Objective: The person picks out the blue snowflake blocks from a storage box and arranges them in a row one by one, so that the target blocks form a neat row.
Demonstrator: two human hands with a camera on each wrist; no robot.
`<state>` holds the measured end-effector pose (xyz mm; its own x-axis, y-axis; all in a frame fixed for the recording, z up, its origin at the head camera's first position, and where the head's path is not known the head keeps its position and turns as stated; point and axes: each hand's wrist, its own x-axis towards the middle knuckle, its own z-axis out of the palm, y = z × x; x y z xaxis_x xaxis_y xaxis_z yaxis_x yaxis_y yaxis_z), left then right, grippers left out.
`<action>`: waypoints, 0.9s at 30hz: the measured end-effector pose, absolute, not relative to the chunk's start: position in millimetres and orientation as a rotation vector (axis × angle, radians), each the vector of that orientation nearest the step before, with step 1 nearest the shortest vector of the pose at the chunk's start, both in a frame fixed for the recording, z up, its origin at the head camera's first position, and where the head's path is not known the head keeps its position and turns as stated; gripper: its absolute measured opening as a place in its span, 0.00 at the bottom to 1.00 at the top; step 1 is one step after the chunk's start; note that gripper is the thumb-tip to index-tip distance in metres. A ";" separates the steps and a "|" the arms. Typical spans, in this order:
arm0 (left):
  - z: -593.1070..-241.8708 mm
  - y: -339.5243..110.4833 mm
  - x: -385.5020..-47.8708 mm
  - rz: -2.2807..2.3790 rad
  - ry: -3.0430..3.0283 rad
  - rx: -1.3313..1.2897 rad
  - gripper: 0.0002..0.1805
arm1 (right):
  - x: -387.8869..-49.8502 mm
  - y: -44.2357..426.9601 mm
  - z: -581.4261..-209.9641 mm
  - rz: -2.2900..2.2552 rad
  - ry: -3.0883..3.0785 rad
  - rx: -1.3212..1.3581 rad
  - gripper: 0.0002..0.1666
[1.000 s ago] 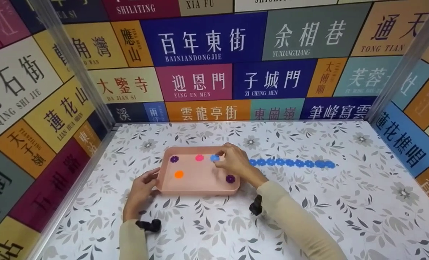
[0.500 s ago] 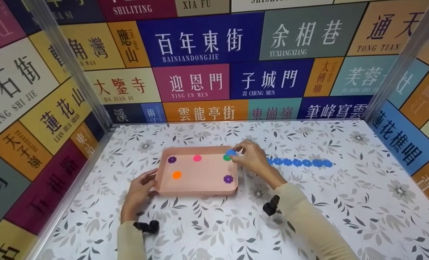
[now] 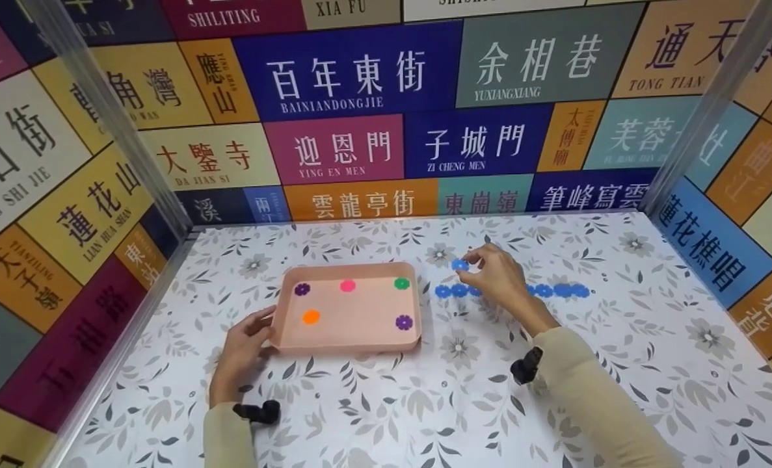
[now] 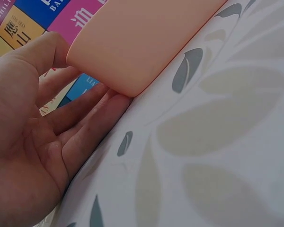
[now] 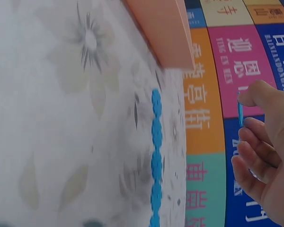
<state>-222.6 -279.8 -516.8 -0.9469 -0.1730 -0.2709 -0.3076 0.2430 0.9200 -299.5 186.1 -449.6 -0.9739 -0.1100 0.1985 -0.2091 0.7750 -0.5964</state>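
In the head view my left hand holds the left end of a pink tray. The left wrist view shows its thumb against the tray's rim and its lower fingers at the base. My right hand pinches a blue flower-shaped disc between thumb and index finger, raised above a row of blue flower-shaped discs. The hand hides the middle of that row. Seen edge-on in the right wrist view, the pinched disc is a thin strip.
Inside the tray lie a pink disc, a green disc, an orange disc and two purple discs. A leaf-patterned cloth covers the table. Sign-printed walls with clear corner posts surround it.
My right hand has carried the blue disc out of the tray and to the right, over the row. The green disc has come into sight. My left hand stays at the tray.
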 end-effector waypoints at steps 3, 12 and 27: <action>-517.1 -279.8 -221.3 1.823 2.376 -0.455 0.27 | -298.6 203.2 -449.8 0.940 -2.815 0.241 0.21; -515.8 -278.1 -220.3 1.780 2.398 -0.469 0.28 | -297.5 248.4 -449.1 0.881 -2.833 0.145 0.22; -517.2 -278.2 -220.6 1.809 2.395 -0.449 0.28 | -287.5 325.5 -457.6 0.747 -2.880 -0.032 0.26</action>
